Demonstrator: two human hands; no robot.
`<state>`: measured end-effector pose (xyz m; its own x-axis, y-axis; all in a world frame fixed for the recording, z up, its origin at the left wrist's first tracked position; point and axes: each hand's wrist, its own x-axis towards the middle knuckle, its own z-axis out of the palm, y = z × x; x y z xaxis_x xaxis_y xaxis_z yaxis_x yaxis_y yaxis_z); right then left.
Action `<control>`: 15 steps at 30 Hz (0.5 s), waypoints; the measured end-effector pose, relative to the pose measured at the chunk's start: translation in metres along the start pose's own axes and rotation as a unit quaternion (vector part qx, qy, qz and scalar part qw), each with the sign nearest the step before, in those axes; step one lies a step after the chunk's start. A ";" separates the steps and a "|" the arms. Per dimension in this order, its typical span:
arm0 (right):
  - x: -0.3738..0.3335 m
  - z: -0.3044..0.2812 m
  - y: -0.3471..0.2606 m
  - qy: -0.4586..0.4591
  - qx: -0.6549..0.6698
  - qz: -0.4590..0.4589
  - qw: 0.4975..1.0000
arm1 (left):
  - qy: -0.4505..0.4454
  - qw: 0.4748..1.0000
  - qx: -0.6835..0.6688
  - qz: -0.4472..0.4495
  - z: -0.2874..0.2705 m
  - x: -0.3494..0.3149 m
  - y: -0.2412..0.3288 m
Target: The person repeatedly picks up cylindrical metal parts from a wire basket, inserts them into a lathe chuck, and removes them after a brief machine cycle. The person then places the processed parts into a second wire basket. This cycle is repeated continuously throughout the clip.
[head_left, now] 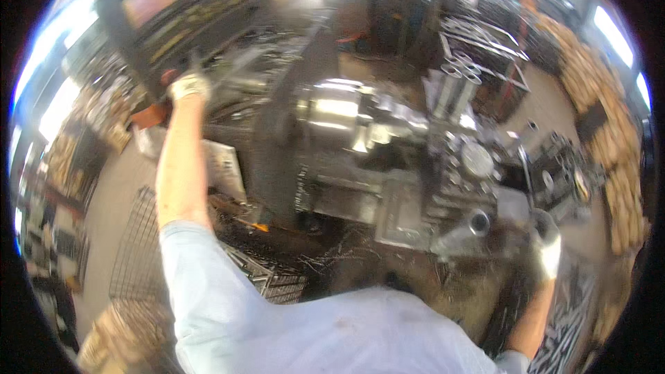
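Note:
I stand at a metal lathe with a shiny round chuck at its middle. My left hand, in a pale glove, reaches far forward to the left end of the machine, next to a small red knob. Blur hides its fingers and whether it touches the knob. My right hand, also gloved, is low at the right, by a grey rounded shape that I cannot make out. Left of it lies a grey metal tube, open end up. The tool post stands beyond.
Two or so upright metal tubes stand behind the tool post. A white-framed rack is at the back right. Brown sacks are stacked along the right. Several metal parts lie nearby. A wire basket sits below the machine.

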<state>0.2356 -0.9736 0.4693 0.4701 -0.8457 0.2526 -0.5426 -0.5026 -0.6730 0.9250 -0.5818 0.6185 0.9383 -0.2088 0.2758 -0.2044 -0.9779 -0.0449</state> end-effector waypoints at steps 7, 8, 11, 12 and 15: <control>-0.079 0.005 0.039 -0.094 0.071 0.049 0.992 | 0.407 0.849 -0.271 0.202 0.040 -0.200 0.063; -0.082 0.012 0.046 -0.113 0.070 0.042 0.990 | 0.339 0.827 -0.387 0.228 0.062 -0.256 0.075; -0.081 0.036 0.061 -0.183 0.096 0.091 0.974 | 0.142 0.862 -0.441 0.205 0.138 -0.426 0.111; -0.078 0.044 0.062 -0.198 0.115 0.040 0.973 | -0.014 0.881 -0.440 0.173 0.158 -0.473 0.114; -0.061 0.069 0.056 -0.212 0.177 -0.025 0.961 | -0.388 0.869 -0.308 0.010 0.184 -0.587 0.111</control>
<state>0.2249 -0.9374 0.3682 0.7719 -0.6347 0.0351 -0.2762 -0.3846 -0.8808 0.4023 -0.5707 0.2752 0.7901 -0.4060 -0.4592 -0.1099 -0.8309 0.5455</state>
